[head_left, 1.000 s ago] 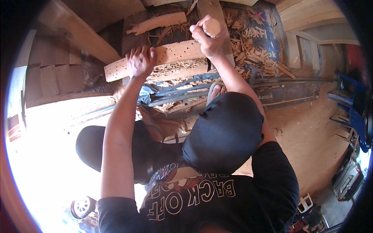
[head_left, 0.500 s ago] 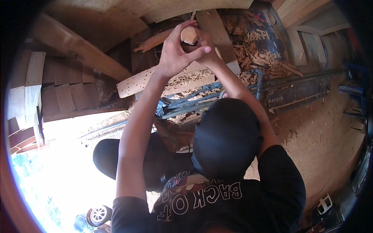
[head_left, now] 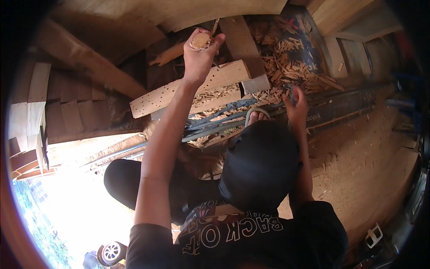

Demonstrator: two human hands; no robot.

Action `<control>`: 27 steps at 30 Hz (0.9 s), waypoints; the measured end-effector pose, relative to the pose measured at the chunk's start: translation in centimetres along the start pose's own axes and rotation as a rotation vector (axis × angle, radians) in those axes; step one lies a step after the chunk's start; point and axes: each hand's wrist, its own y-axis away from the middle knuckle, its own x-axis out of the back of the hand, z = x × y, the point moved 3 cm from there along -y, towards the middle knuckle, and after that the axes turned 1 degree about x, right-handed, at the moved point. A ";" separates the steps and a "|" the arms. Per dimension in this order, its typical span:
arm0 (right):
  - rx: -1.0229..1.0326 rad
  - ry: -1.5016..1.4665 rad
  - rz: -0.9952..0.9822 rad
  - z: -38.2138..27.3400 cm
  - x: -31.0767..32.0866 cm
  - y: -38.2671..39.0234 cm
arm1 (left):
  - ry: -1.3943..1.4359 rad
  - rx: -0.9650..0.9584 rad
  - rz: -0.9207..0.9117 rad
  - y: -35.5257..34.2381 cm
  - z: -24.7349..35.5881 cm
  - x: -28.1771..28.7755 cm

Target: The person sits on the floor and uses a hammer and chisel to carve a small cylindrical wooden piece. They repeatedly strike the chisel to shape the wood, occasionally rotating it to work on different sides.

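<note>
My left hand [head_left: 197, 62] is wrapped round an upright wooden handle [head_left: 201, 41], probably a chisel's. Its round, frayed end faces up; whatever is below my fingers is hidden. Just nearer to me lies a pale wooden beam [head_left: 192, 89] dotted with small holes. Off to the right, my right hand [head_left: 296, 107] is closed round a hammer [head_left: 288, 88]. Only a little of the dark metal shows past the fingers.
Wood chips [head_left: 286, 62] lie heaped at the far right of the beam, by a crossing board [head_left: 242, 40]. Dark pipes [head_left: 215, 127] run across nearer to me. A sandalled foot [head_left: 257, 117] rests beside them. A thick slanting timber [head_left: 89, 58] stands at the left.
My right hand has left the wooden handle and come down to the right, onto the hammer. My left hand still holds the handle, slightly further left.
</note>
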 end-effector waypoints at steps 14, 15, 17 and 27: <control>-0.496 0.260 -0.157 18.0 1.4 11.0 | -0.118 -0.107 -0.088 1.0 0.1 -1.5; -0.468 0.280 -0.155 17.0 1.2 10.5 | -0.124 -0.083 -0.081 0.8 0.1 -1.4; -0.409 0.324 -0.150 15.3 1.1 9.7 | -0.122 -0.085 -0.073 0.5 0.0 -1.2; -0.285 -0.435 -0.159 7.5 1.9 5.7 | -0.154 -0.128 -0.181 -0.2 0.3 -0.9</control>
